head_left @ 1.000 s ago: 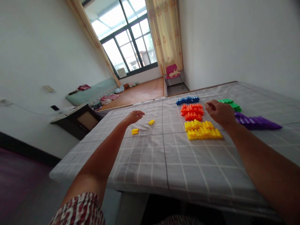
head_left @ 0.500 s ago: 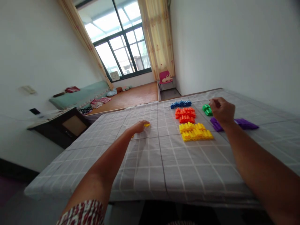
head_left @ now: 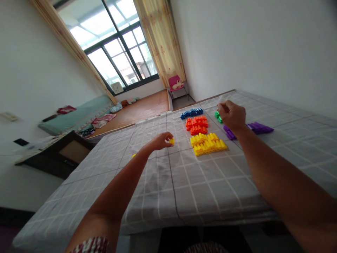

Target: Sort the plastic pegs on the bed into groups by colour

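My left hand (head_left: 161, 141) is closed in a pinch on a small yellow plastic piece (head_left: 172, 141), held over the tablecloth left of the coloured groups. Another yellow piece (head_left: 134, 155) shows partly behind my left forearm. My right hand (head_left: 232, 114) is closed with curled fingers, above the green pieces (head_left: 218, 117) and purple pieces (head_left: 259, 128), partly covering both; what its fingers hold, if anything, is hidden. Between the hands lie rows of yellow tube-like pieces (head_left: 208, 144), with orange-red pieces (head_left: 196, 125) behind them and blue pieces (head_left: 191, 113) farthest back.
A grey checked cloth (head_left: 147, 196) covers the broad table. Beyond its far edge are a low wooden platform (head_left: 152, 103) and a pink chair (head_left: 173, 81) by the window. A dark cabinet (head_left: 56, 154) stands to the left, and a white wall (head_left: 252, 45) rises on the right.
My left hand has lifted slightly and moved toward the yellow rows with the yellow piece. My right hand stays by the green pieces. The view has tilted and shifted right.
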